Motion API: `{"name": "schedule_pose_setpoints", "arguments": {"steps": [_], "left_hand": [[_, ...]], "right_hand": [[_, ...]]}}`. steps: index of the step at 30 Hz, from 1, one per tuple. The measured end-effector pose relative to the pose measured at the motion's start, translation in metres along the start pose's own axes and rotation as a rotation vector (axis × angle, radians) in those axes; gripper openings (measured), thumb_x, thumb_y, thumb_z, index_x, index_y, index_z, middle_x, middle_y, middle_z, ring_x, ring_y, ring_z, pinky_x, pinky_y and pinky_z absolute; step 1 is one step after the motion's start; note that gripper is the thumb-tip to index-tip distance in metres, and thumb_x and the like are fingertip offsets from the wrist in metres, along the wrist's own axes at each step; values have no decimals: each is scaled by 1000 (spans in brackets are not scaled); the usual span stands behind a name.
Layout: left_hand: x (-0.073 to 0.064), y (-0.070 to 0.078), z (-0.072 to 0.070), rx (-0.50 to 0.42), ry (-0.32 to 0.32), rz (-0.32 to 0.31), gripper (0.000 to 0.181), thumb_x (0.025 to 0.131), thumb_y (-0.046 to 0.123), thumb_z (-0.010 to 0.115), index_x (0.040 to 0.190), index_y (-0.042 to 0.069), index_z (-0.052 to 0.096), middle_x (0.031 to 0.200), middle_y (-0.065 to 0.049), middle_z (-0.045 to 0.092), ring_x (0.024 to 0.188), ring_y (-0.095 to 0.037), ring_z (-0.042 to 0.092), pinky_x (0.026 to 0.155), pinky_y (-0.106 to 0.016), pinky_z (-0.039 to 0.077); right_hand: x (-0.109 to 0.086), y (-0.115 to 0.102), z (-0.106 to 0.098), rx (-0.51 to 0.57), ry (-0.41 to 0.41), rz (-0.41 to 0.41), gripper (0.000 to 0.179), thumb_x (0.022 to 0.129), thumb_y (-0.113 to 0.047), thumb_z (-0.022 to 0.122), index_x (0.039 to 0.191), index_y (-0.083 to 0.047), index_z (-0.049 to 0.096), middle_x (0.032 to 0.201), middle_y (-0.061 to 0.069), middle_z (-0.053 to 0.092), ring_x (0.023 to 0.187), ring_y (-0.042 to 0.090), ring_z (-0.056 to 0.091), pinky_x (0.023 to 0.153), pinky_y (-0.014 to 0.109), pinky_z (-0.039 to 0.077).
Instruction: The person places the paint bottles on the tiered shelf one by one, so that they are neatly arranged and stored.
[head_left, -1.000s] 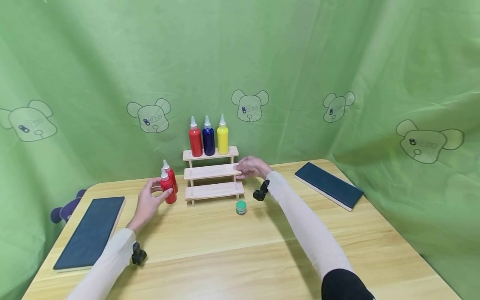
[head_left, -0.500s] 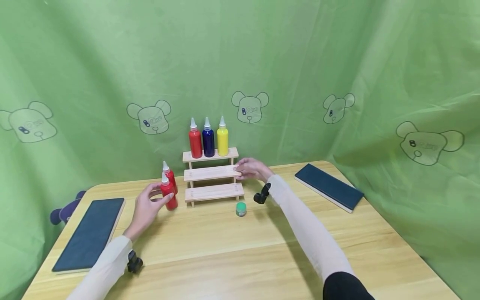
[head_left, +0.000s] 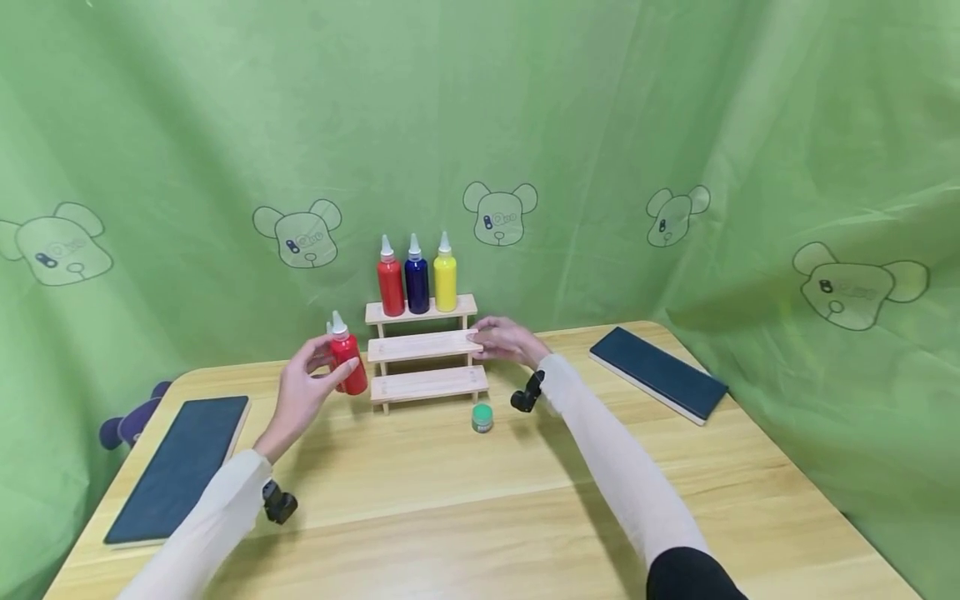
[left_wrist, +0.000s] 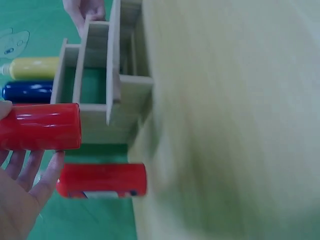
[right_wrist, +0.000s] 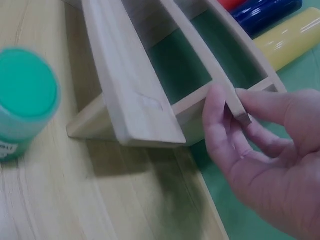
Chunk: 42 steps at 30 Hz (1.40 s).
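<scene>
Left of centre, my left hand [head_left: 300, 383] grips a raised red bottle [left_wrist: 45, 127], apparently a carrying step needing level placement; my right hand [head_left: 506, 340] pinches the rack [head_left: 423, 346].

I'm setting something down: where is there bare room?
Bare: the table before the jar, between the sleeves; the bottom shelf; the middle shelf, except where the right hand grips. Crowded: the top shelf, with three bottles; to its left, where the left hand holds a red bottle near another.

The sleeves [head_left: 611, 458] look whitish; the wrist cameras [head_left: 279, 502] black.
</scene>
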<state>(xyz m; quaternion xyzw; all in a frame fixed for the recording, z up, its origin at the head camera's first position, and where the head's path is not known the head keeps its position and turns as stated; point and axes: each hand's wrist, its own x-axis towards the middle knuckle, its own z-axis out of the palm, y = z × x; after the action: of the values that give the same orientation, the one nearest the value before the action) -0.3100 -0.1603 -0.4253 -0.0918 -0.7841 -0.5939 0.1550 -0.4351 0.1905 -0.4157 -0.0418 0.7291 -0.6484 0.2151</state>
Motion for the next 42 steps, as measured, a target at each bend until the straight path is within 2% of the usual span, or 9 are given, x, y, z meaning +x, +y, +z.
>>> {"name": "schedule_pose_setpoints", "arguments": {"steps": [8,13,15,20,26,28,33,38,42], "left_hand": [[20,11,26,-28,-60,56,53,94,24,82,139,7,60,132,-17,68,118,-32,67,89,-16,56],[30,18,42,-43,-72,61,54,93,24,82,139,7,60,133,-17,67,119,-33,66,98,-34,59],[34,21,48,-52,-85,62,54,93,24,82,140,8,60,134,-16,66,120,-34,66,100,-40,60],[46,27,66,-58,-92,54,53,93,25,82,139,10,60,135,-15,66,120,-35,66,95,-40,62],[65,33,94,-79,-80,54,52,96,22,79,141,8,57,134,-18,64,121,-36,64,105,-48,56],[70,33,103,-93,-77,57,52,95,19,79,140,7,57,133,-20,64,121,-38,63,107,-50,55],[76,30,123,-54,-103,77,50,94,13,80,138,6,58,129,-22,66,117,-39,64,104,-49,56],[82,29,132,-10,-125,117,48,93,10,80,137,7,59,128,-22,66,115,-38,66,103,-49,57],[87,30,133,14,-139,112,50,93,12,81,136,9,57,129,-21,65,115,-39,67,103,-49,58]], "right_hand": [[1,13,-3,-11,-30,-72,42,104,3,53,143,12,40,111,13,57,86,19,66,85,26,62],[-1,19,2,-10,-9,-106,38,103,3,54,139,11,43,112,12,56,88,19,64,90,29,62],[-2,19,3,-9,-6,-104,38,103,3,54,139,11,43,112,12,56,89,19,64,91,30,62],[-3,17,3,0,-7,-91,40,104,3,54,141,12,42,111,11,57,89,19,65,90,28,62],[-4,12,2,1,27,-86,40,102,4,55,140,11,43,106,10,56,83,17,64,82,24,62],[-2,12,1,2,31,-78,39,102,3,55,139,10,43,106,10,56,82,17,64,82,24,63],[-2,13,2,1,38,-50,42,103,3,55,142,11,42,112,12,56,83,18,66,82,25,63],[-2,10,3,-10,42,-38,44,103,2,55,143,11,41,116,14,56,86,18,66,85,25,62],[-3,6,4,-30,37,-37,45,103,1,56,144,11,40,115,13,55,88,18,64,86,25,62]]}}
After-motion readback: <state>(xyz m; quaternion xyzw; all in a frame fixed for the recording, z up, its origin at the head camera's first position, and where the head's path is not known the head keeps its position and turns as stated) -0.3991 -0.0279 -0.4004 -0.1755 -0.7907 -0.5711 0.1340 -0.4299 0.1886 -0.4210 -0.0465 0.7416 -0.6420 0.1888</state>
